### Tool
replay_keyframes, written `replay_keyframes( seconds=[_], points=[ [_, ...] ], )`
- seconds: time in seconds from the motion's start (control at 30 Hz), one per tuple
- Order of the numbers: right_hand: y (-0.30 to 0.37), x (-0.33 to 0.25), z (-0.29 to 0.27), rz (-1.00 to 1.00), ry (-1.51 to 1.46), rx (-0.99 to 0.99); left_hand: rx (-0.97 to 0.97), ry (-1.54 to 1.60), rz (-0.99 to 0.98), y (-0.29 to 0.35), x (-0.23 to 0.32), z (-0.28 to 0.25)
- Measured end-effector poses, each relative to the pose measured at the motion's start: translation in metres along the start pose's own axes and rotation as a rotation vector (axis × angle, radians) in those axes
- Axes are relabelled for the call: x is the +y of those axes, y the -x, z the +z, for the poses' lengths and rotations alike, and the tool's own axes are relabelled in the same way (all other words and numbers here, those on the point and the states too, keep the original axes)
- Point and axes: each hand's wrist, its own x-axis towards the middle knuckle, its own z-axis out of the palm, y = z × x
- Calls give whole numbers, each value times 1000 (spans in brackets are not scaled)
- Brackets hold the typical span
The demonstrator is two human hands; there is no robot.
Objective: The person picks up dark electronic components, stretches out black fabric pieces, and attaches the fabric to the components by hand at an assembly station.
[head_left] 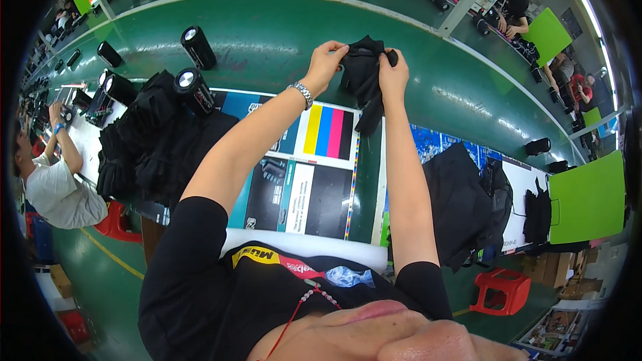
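Both arms reach out over the far side of the workbench. Between my hands hangs a black cloth bag, with a loose strap or flap trailing down from it. My left hand pinches its upper left edge; a metal-band watch is on that wrist. On the other side my right hand grips the top right edge, where a dark rounded end shows beside the fingers. Whether anything is inside the cloth, I cannot tell. Below it lies a printed sheet with colour bars.
To the left is a heap of black cloth bags, with black cylindrical speakers beside and behind it. More black cloth lies at right, near a green panel. A co-worker sits at far left. Red stools stand on the floor.
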Motion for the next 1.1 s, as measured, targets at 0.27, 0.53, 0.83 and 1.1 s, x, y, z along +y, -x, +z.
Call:
replay_keyframes(
  seconds=[0.27,0.53,0.83,1.1],
  points=[
    [-40,61,-2,726,-330,-315,-99,41,-425,-27,-16,7],
    [-45,45,-15,556,70,-318,-353,-467,-468,-50,20,9],
    [-40,32,-32,630,-126,-299,-596,-614,-603,-69,27,27],
    [-46,42,-38,590,-88,-296,-614,-1108,-219,-74,55,62]
  ],
)
